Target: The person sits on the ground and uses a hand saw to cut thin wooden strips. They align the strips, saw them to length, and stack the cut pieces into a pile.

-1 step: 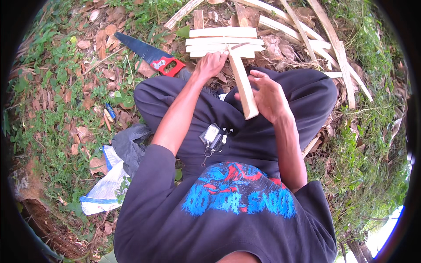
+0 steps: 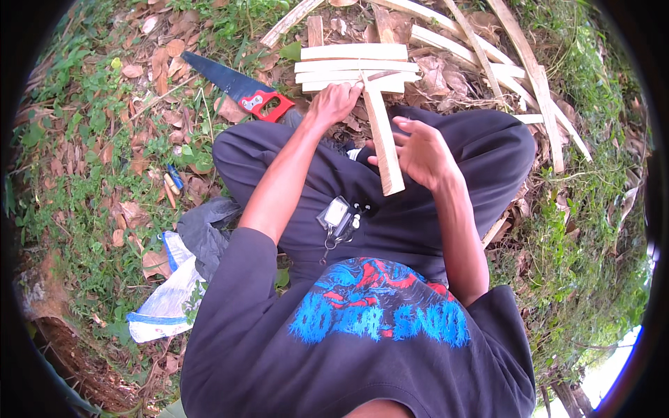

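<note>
My left hand (image 2: 336, 102) is closed on the far end of a short pale wooden stick (image 2: 382, 143), which slants toward my lap. Beside the stick's near half, my right hand (image 2: 424, 153) has its fingers stretched out and its thumb apart. Those fingers pass behind the stick, their tips showing on its left side. Just past my left hand, several pale sawn wooden strips (image 2: 354, 52) lie side by side across two supporting pieces of wood. A thin brown sliver (image 2: 382, 74) lies over them near the stick's far end; its kind is unclear.
A handsaw (image 2: 233, 87) with a red handle lies left of the strips. Long wooden slats (image 2: 540, 83) are scattered at the far right. My crossed legs (image 2: 481, 150) lie beneath my hands. A white and blue plastic sack (image 2: 171, 296) and a blue lighter-like object (image 2: 175, 176) lie at left.
The stick has turned slightly, its near end swinging left and a little nearer me. My right hand has shifted slightly with its fingers still spread. My left hand keeps its hold.
</note>
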Demonstrator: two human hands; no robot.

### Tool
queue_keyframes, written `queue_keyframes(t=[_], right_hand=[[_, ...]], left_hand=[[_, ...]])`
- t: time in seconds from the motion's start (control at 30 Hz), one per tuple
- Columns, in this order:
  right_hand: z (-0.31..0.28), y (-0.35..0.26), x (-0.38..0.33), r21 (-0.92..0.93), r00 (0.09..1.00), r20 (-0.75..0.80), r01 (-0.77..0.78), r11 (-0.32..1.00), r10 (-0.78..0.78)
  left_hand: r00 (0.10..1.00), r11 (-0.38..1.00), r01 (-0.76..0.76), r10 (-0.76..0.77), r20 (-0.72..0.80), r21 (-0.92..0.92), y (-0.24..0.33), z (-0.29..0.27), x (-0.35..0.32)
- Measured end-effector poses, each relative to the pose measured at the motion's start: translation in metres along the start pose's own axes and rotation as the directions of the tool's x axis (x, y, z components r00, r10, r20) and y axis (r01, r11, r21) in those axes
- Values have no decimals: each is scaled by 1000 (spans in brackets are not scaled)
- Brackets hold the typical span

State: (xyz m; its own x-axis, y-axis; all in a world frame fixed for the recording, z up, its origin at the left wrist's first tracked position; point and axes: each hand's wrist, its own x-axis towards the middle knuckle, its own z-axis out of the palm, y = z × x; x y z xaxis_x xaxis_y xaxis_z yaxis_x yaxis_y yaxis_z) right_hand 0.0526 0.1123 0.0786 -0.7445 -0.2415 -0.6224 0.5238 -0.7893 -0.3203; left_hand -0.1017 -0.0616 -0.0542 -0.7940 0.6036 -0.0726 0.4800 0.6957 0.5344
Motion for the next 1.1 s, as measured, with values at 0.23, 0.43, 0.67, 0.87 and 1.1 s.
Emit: queue_keyframes(t=[0.23,0.43,0.67,0.87,1.1], right_hand=[[-19,41,69,533,942,224,-332,779,248],[48,1,-28,53,968,209,-155,986,141],[-13,-11,19,371,947,320,-159,915,35],[-55,16,38,278,950,230,-270,922,209],[-56,25,31,110,971,85,-232,967,223]], left_hand=[[978,982,-110,79,195,151,-2,-35,22],[962,910,261,-219,-162,323,-118,-144,51],[993,998,43,-37,-115,50,21,-170,3],[999,999,-22,20,-47,-33,48,-89,-35],[984,978,138,-118,131,-154,66,-44,-51]])
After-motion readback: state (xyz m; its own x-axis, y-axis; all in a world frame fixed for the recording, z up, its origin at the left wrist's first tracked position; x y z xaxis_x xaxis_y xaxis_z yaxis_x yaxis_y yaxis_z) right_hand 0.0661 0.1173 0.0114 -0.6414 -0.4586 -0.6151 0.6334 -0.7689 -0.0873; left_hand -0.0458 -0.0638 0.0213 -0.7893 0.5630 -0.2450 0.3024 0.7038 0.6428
